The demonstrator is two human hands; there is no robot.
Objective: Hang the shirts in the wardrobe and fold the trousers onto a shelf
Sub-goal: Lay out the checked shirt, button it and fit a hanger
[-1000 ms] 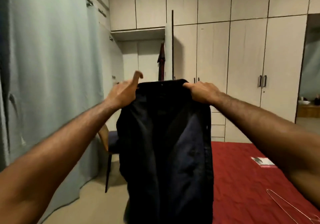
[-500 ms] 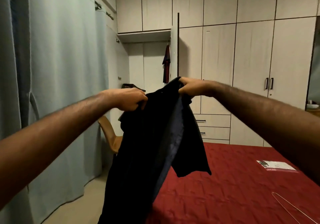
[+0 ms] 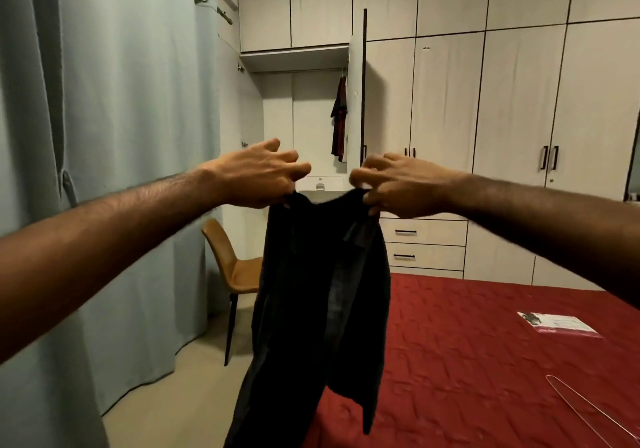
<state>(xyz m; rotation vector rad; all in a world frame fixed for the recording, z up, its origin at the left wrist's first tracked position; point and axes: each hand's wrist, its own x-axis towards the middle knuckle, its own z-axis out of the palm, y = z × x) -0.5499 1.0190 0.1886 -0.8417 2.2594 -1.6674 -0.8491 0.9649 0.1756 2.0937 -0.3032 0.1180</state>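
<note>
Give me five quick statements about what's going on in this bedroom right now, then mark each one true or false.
1. Both hands hold the dark garment up by its top edge. True; the left hand and right hand both grip it.
2. The bed cover is blue. False; it is red.
3. A wire hanger lies on the bed. True.
4. Every wardrobe door is closed. False; one wardrobe door stands open, with a hanging shirt inside.
5. The chair is brown. True.

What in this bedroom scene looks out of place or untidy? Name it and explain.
A bare wire hanger and a flat printed packet lie loose on the red bed. One wardrobe door stands open. Both hands hold the dark garment up; nothing looks spilled or damaged.
</note>
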